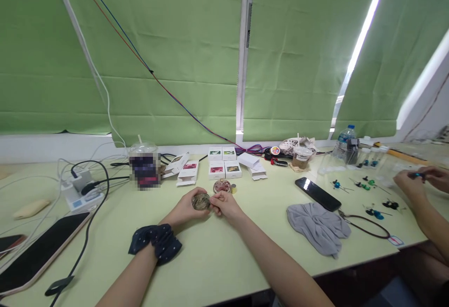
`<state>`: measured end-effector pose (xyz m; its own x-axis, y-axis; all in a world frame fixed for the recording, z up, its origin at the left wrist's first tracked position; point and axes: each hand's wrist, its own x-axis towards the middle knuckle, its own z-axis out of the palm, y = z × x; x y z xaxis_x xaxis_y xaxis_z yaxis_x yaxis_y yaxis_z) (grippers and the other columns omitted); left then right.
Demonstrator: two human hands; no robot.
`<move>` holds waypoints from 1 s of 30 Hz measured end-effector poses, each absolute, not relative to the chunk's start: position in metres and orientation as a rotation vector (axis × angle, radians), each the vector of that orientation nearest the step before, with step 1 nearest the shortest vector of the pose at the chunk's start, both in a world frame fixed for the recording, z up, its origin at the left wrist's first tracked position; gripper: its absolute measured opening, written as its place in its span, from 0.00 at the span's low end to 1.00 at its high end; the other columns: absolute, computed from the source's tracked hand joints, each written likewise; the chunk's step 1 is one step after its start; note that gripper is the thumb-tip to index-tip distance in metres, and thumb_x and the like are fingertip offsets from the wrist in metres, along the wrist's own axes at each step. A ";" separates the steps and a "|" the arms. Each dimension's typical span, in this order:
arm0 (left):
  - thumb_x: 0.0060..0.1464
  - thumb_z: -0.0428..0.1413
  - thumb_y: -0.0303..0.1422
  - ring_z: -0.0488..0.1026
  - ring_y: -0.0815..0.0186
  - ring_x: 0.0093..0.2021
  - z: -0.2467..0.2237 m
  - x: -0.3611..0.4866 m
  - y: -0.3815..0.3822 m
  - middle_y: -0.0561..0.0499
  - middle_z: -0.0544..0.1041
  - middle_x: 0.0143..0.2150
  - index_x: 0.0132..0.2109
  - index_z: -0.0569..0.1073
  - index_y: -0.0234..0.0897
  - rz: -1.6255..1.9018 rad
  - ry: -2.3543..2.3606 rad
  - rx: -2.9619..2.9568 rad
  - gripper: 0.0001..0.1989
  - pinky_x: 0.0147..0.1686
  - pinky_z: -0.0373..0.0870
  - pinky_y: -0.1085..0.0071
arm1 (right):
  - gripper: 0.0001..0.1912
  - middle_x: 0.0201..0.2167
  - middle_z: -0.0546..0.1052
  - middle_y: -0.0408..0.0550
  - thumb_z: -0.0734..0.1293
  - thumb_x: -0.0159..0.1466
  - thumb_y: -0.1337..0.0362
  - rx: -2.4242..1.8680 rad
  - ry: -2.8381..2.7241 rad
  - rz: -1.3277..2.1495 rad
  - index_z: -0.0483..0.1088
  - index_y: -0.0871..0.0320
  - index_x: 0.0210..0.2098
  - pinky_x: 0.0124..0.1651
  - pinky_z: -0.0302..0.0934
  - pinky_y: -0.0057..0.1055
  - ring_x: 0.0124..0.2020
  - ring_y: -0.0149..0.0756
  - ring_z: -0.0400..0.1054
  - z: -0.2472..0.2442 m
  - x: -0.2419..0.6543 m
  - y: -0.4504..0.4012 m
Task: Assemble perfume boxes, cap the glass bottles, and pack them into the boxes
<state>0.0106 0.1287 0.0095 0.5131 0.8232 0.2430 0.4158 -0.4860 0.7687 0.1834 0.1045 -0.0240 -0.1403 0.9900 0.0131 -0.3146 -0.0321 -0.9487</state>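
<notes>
In the head view, my left hand (185,211) is closed around a small round clear container (201,201) filled with brownish, dried-looking bits. My right hand (227,206) meets it at the container's right side, its thumb and fingers pinched together. What the pinch holds, if anything, is too small to make out. Just beyond my right hand stands a second round clear container (222,185) with reddish contents. Beside that lies a small gold-coloured piece (234,188), perhaps a cap. A dark dotted scrunchie (156,244) circles my left wrist.
Small white boxes (217,170) with flower pictures stand behind my hands. Left are a power strip (82,192), cables and a tablet (42,251). Right lie a phone (317,193) and a grey cloth (317,227). Another person's hands (412,187) work at the far right.
</notes>
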 end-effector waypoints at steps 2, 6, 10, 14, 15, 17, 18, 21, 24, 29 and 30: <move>0.38 0.63 0.35 0.74 0.60 0.42 0.009 0.011 0.130 0.49 0.76 0.42 0.45 0.69 0.37 0.811 1.027 2.143 0.24 0.44 0.70 0.65 | 0.26 0.15 0.68 0.33 0.74 0.44 0.46 -0.912 -1.069 1.403 0.59 0.55 0.27 0.16 0.43 0.22 0.12 0.22 0.53 -0.024 0.180 0.105; 0.39 0.64 0.38 0.73 0.60 0.40 0.008 0.011 0.131 0.49 0.76 0.41 0.43 0.71 0.38 0.839 1.113 2.154 0.22 0.41 0.69 0.65 | 0.25 0.15 0.66 0.32 0.70 0.48 0.43 -0.927 -1.093 1.314 0.56 0.53 0.27 0.16 0.42 0.23 0.11 0.22 0.51 -0.020 0.178 0.106; 0.39 0.65 0.40 0.72 0.63 0.36 0.006 0.010 0.132 0.50 0.75 0.39 0.43 0.68 0.39 0.868 1.172 2.102 0.23 0.37 0.68 0.66 | 0.22 0.21 0.72 0.40 0.72 0.49 0.47 -0.910 -1.116 1.057 0.60 0.55 0.26 0.27 0.56 0.27 0.22 0.30 0.65 -0.014 0.187 0.106; 0.36 0.67 0.42 0.69 0.66 0.32 0.001 0.009 0.136 0.53 0.72 0.37 0.41 0.64 0.40 1.002 1.253 2.011 0.27 0.31 0.68 0.67 | 0.18 0.30 0.78 0.48 0.73 0.49 0.52 -0.896 -1.077 0.890 0.61 0.56 0.24 0.36 0.62 0.32 0.32 0.37 0.72 -0.005 0.206 0.107; 0.35 0.67 0.42 0.69 0.67 0.31 -0.001 0.009 0.138 0.54 0.70 0.36 0.41 0.63 0.40 1.050 1.280 1.976 0.28 0.30 0.68 0.67 | 0.18 0.31 0.79 0.49 0.72 0.50 0.53 -0.925 -1.068 0.830 0.61 0.55 0.24 0.36 0.62 0.33 0.33 0.38 0.72 -0.003 0.212 0.108; 0.35 0.67 0.43 0.67 0.68 0.29 -0.004 0.010 0.140 0.56 0.68 0.35 0.41 0.62 0.42 1.126 1.317 1.913 0.29 0.28 0.68 0.68 | 0.16 0.32 0.79 0.49 0.71 0.51 0.56 -1.025 -1.064 0.675 0.60 0.55 0.23 0.37 0.62 0.33 0.34 0.39 0.72 0.000 0.226 0.111; 0.36 0.67 0.43 0.67 0.68 0.29 -0.005 0.011 0.141 0.56 0.67 0.35 0.43 0.61 0.42 1.145 1.317 1.898 0.29 0.28 0.68 0.68 | 0.15 0.31 0.79 0.49 0.71 0.51 0.58 -1.088 -1.066 0.597 0.60 0.55 0.23 0.37 0.62 0.33 0.35 0.39 0.72 0.001 0.233 0.113; 0.40 0.64 0.44 0.69 0.65 0.33 -0.006 0.015 0.144 0.54 0.67 0.37 0.48 0.63 0.44 1.146 1.276 1.962 0.28 0.33 0.71 0.62 | 0.11 0.29 0.78 0.45 0.70 0.50 0.64 -1.271 -1.115 0.493 0.62 0.55 0.26 0.37 0.62 0.32 0.33 0.37 0.71 -0.001 0.251 0.119; 0.41 0.64 0.43 0.69 0.58 0.40 -0.008 0.020 0.148 0.51 0.67 0.37 0.44 0.69 0.42 1.153 1.336 2.075 0.23 0.43 0.69 0.52 | 0.15 0.26 0.76 0.41 0.70 0.48 0.69 -1.428 -1.234 0.550 0.66 0.55 0.35 0.35 0.62 0.31 0.30 0.36 0.70 -0.007 0.260 0.122; 0.33 0.68 0.43 0.68 0.53 0.44 -0.012 0.020 0.154 0.48 0.69 0.39 0.41 0.68 0.40 1.187 1.332 2.066 0.28 0.47 0.67 0.50 | 0.21 0.30 0.75 0.42 0.71 0.43 0.76 -1.494 -1.333 0.608 0.71 0.56 0.37 0.33 0.62 0.29 0.28 0.33 0.69 -0.015 0.258 0.123; 0.31 0.69 0.42 0.69 0.53 0.45 -0.013 0.019 0.155 0.48 0.70 0.40 0.43 0.67 0.39 1.169 1.301 2.047 0.30 0.47 0.67 0.51 | 0.22 0.31 0.75 0.43 0.71 0.43 0.76 -1.498 -1.350 0.614 0.72 0.56 0.38 0.33 0.63 0.29 0.29 0.33 0.69 -0.016 0.257 0.123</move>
<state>0.0185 0.1547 -0.0129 0.1974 0.8868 0.4178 0.5099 -0.4569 0.7289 0.2565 0.1232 -0.0159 0.2516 0.9383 0.2375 0.4380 0.1085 -0.8924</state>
